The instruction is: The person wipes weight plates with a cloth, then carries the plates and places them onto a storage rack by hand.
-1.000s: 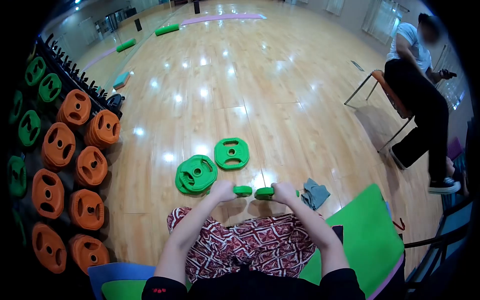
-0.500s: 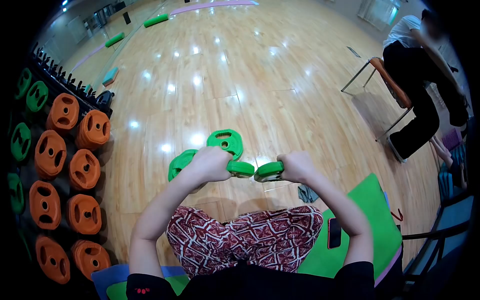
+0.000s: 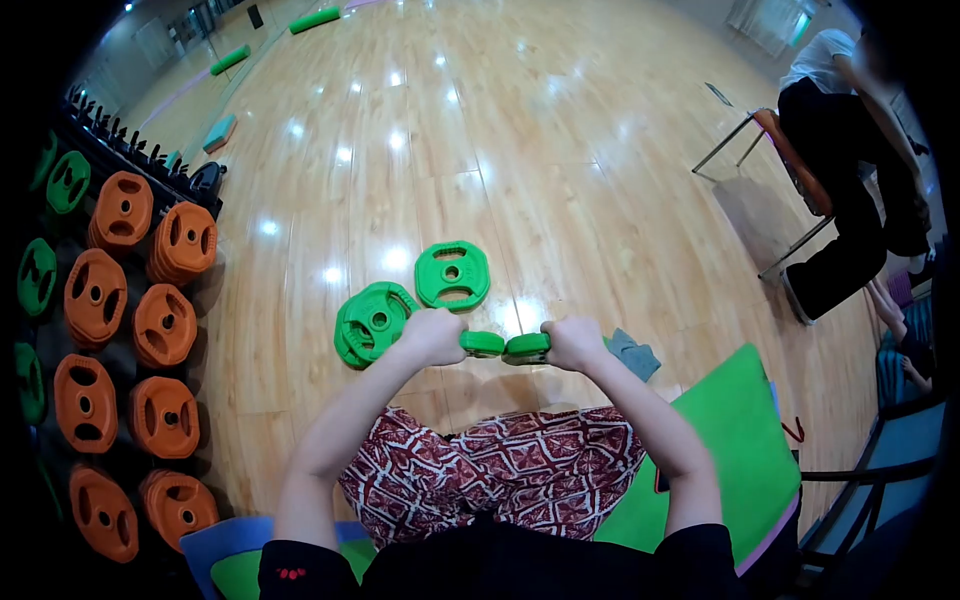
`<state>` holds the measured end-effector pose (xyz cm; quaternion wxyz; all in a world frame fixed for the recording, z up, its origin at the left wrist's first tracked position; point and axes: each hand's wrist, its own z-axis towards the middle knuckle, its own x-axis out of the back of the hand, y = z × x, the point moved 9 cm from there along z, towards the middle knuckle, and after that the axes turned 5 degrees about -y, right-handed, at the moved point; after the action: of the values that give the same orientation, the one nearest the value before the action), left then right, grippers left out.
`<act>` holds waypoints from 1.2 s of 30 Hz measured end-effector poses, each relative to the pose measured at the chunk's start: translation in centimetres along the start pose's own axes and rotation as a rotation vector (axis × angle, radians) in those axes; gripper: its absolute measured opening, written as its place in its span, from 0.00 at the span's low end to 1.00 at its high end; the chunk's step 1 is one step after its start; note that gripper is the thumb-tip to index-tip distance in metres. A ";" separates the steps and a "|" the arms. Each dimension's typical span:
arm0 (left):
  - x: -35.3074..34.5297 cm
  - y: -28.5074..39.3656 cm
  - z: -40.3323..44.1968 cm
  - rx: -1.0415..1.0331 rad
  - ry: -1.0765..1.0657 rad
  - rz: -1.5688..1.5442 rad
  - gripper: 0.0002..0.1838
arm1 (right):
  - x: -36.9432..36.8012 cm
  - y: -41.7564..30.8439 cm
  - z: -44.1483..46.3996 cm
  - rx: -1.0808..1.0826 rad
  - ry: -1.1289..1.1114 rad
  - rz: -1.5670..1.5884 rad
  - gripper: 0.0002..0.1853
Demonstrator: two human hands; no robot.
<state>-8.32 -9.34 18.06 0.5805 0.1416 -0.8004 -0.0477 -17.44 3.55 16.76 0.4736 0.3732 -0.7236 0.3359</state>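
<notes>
Both arms reach forward over my crossed legs in patterned trousers (image 3: 490, 460). My left hand (image 3: 434, 337) is closed around a dumbbell whose green head (image 3: 482, 343) points inward. My right hand (image 3: 573, 343) grips a second dumbbell, its green head (image 3: 527, 347) facing the first across a narrow gap. The fists hide both handles. On the floor just beyond my left hand lie green weight plates: a stack (image 3: 372, 322) partly behind the hand and another plate (image 3: 452, 275) farther out. A grey-blue cloth (image 3: 634, 355) lies to the right of my right hand.
Orange weight plates (image 3: 165, 412) hang on a rack at the left. A green mat (image 3: 735, 440) lies under and beside me. At the right, a person (image 3: 840, 170) sits on a chair (image 3: 795, 175). Green rollers (image 3: 315, 20) lie far off on the wooden floor.
Both hands have sunk lower, away from my head, and the right has come inward with its dumbbell. More of the floor plates and the cloth shows; my right arm now covers most of the phone.
</notes>
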 end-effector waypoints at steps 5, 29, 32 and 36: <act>-4.5 -0.7 1.0 0.032 -0.067 -0.052 0.11 | -4.8 0.8 0.9 -0.036 -0.047 0.039 0.09; -7.0 7.0 1.2 -0.092 -0.081 -0.166 0.08 | -1.2 -0.4 7.2 -0.162 0.178 0.212 0.13; -6.0 8.1 0.3 -0.159 -0.107 -0.078 0.09 | 0.5 -2.1 6.5 -0.087 0.124 0.117 0.11; -0.8 9.2 -2.7 -0.166 -0.105 -0.086 0.09 | 5.2 -3.3 3.9 -0.061 0.118 0.096 0.09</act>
<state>-7.13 -0.09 20.40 0.5447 0.1247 -0.8163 -0.1462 -17.74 -2.52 20.81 0.5101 0.3029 -0.7212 0.3576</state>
